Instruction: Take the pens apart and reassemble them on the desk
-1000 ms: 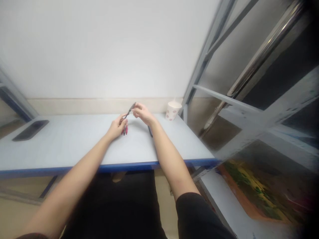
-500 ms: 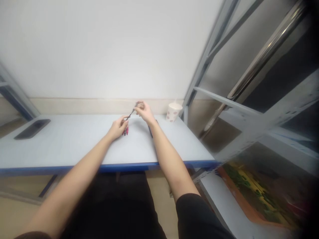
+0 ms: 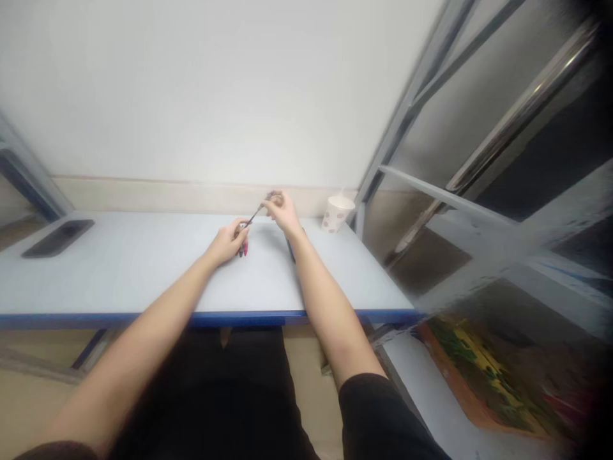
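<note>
My left hand (image 3: pixel 228 240) rests on the pale table (image 3: pixel 119 268), fingers closed round a few pens whose red and dark ends (image 3: pixel 243 248) stick out below the fist. A thin dark pen (image 3: pixel 255 211) slants up from that hand to my right hand (image 3: pixel 283 212), which pinches its upper end just above the table's far edge. Both forearms reach out from the bottom of the view. A dark object (image 3: pixel 290 249) lies on the table, mostly hidden behind my right wrist.
A white paper cup with red marks (image 3: pixel 336 213) stands at the table's back right corner. A dark flat tray (image 3: pixel 57 237) lies at the far left. A grey metal shelving frame (image 3: pixel 460 191) rises on the right. The table has a blue front edge (image 3: pixel 143 318).
My right hand has moved up and to the right, drawing the thin pen further out of the left hand. The camera has shifted slightly.
</note>
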`<state>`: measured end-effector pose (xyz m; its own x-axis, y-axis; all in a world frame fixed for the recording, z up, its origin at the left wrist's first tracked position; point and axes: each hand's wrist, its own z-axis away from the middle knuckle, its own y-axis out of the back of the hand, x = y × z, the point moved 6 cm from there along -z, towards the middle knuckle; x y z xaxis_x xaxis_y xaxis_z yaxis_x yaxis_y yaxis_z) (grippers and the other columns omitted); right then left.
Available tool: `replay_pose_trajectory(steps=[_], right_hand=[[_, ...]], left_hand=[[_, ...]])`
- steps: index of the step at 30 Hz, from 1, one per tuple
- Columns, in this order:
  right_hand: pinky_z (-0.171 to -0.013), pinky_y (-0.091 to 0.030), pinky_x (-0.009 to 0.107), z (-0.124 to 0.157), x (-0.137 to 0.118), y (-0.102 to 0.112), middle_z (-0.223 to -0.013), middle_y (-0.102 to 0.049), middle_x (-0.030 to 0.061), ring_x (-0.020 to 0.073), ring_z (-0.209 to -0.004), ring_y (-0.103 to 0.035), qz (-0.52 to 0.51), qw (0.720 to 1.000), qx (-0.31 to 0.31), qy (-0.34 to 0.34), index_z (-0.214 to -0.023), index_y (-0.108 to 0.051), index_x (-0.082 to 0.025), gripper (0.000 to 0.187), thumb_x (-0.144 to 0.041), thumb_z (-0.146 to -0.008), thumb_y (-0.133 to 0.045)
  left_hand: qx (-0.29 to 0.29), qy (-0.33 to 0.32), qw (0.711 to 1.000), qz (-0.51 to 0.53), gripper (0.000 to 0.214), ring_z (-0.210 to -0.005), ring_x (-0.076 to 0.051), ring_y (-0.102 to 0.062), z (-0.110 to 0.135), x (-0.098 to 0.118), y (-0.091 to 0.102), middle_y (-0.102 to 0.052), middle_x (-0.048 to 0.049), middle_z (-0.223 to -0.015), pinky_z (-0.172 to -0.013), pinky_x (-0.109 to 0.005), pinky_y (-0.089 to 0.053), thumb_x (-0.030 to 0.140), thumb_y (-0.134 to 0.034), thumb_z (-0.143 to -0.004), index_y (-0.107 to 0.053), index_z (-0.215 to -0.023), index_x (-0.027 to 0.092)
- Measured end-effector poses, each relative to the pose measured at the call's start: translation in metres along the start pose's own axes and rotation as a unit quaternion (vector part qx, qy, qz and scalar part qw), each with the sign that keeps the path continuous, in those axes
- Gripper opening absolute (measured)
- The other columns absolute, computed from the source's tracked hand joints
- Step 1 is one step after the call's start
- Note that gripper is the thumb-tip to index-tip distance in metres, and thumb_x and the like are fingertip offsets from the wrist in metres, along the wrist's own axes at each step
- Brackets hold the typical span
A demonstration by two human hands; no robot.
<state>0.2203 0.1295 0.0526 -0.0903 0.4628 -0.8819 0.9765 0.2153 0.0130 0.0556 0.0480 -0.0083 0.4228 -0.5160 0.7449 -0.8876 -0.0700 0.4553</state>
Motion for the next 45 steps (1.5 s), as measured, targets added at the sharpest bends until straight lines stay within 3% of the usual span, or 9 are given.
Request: replay_pose_trajectory(steps=[15, 24, 30, 32, 35, 37, 40, 43, 45], right_hand=[[-0.064, -0.048, 0.025, 0.023, -0.001, -0.007, -0.077, -0.069, -0.0013, 0.0144, -0.073, -0.066, 0.05, 0.963, -0.25, -0.083, -0.089, -0.061, -0.019, 0.032, -0.032, -0.07, -0.083], [-0.065, -0.046, 0.023, 0.025, 0.002, -0.012, -0.078, -0.072, 0.0015, 0.0123, -0.071, -0.064, 0.126, 0.956, -0.243, -0.106, -0.082, -0.065, -0.017, 0.021, -0.032, -0.086, -0.077], [-0.059, -0.042, 0.025, 0.025, 0.004, -0.016, -0.045, -0.052, -0.0009, 0.0108, -0.048, -0.048, 0.278, 0.923, -0.235, -0.126, -0.06, -0.055, -0.018, 0.059, -0.055, -0.105, -0.055], [-0.058, -0.043, 0.024, 0.024, 0.001, -0.012, -0.049, -0.056, -0.0024, 0.012, -0.049, -0.051, 0.253, 0.934, -0.217, -0.127, -0.077, -0.062, -0.017, 0.047, -0.056, -0.104, -0.059], [-0.06, -0.047, 0.022, 0.023, -0.005, -0.008, -0.071, -0.07, -0.0017, 0.012, -0.06, -0.061, 0.168, 0.956, -0.22, -0.101, -0.102, -0.064, -0.018, 0.022, -0.033, -0.093, -0.078], [-0.061, -0.048, 0.021, 0.021, -0.004, -0.008, -0.072, -0.07, -0.0001, 0.011, -0.061, -0.062, 0.166, 0.955, -0.229, -0.088, -0.09, -0.066, -0.017, 0.016, -0.027, -0.093, -0.077], [-0.058, -0.044, 0.023, 0.019, 0.003, -0.006, -0.053, -0.06, 0.0001, 0.0107, -0.05, -0.054, 0.225, 0.947, -0.206, -0.103, -0.067, -0.061, -0.016, 0.044, -0.041, -0.103, -0.064], [-0.058, -0.045, 0.022, 0.017, 0.004, -0.008, -0.059, -0.065, -0.0029, 0.0115, -0.054, -0.058, 0.183, 0.959, -0.191, -0.1, -0.089, -0.067, -0.016, 0.023, -0.036, -0.094, -0.076], [-0.06, -0.047, 0.02, 0.017, 0.003, -0.012, -0.069, -0.07, -0.0033, 0.011, -0.06, -0.062, 0.136, 0.965, -0.207, -0.089, -0.099, -0.067, -0.017, 0.021, -0.025, -0.087, -0.081]], left_hand=[[-0.031, 0.002, 0.999, -0.016, 0.026, -0.053, -0.013, -0.064, 0.003, 0.008, -0.002, -0.068, 0.0022, -0.07, -0.055, -0.024, -0.051, 0.039, -0.049, -0.106, -0.056, -0.122, 0.021], [-0.009, -0.013, 0.999, -0.05, 0.015, -0.051, -0.013, -0.062, 0.003, 0.009, 0.004, -0.071, 0.0023, -0.07, -0.058, -0.026, -0.049, 0.036, -0.059, -0.101, -0.056, -0.106, 0.022], [0.007, -0.016, 0.996, -0.089, 0.014, -0.047, -0.013, -0.058, 0.003, 0.012, 0.007, -0.072, 0.0029, -0.07, -0.059, -0.028, -0.049, 0.037, -0.06, -0.101, -0.057, -0.102, 0.024], [0.025, -0.012, 0.995, -0.101, 0.013, -0.049, -0.013, -0.06, 0.003, 0.012, 0.01, -0.073, 0.0023, -0.071, -0.061, -0.028, -0.05, 0.037, -0.059, -0.101, -0.059, -0.103, 0.024], [0.038, -0.005, 0.995, -0.093, 0.017, -0.049, -0.014, -0.062, 0.003, 0.012, 0.012, -0.074, 0.001, -0.074, -0.06, -0.028, -0.051, 0.039, -0.058, -0.101, -0.062, -0.106, 0.023], [0.033, -0.004, 0.996, -0.08, 0.018, -0.048, -0.014, -0.062, 0.003, 0.013, 0.012, -0.074, 0.0005, -0.072, -0.057, -0.028, -0.052, 0.04, -0.057, -0.101, -0.063, -0.106, 0.023], [0.029, -0.001, 0.997, -0.071, 0.019, -0.048, -0.015, -0.063, 0.003, 0.014, 0.012, -0.074, -0.0002, -0.069, -0.056, -0.028, -0.053, 0.039, -0.057, -0.1, -0.064, -0.103, 0.022], [0.04, 0.012, 0.997, -0.067, 0.02, -0.049, -0.017, -0.065, 0.003, 0.013, 0.013, -0.074, -0.0008, -0.066, -0.057, -0.029, -0.054, 0.04, -0.058, -0.099, -0.065, -0.102, 0.022], [0.043, 0.018, 0.997, -0.064, 0.022, -0.05, -0.018, -0.066, 0.003, 0.011, 0.014, -0.074, -0.0014, -0.065, -0.058, -0.03, -0.055, 0.042, -0.057, -0.099, -0.066, -0.1, 0.021]])
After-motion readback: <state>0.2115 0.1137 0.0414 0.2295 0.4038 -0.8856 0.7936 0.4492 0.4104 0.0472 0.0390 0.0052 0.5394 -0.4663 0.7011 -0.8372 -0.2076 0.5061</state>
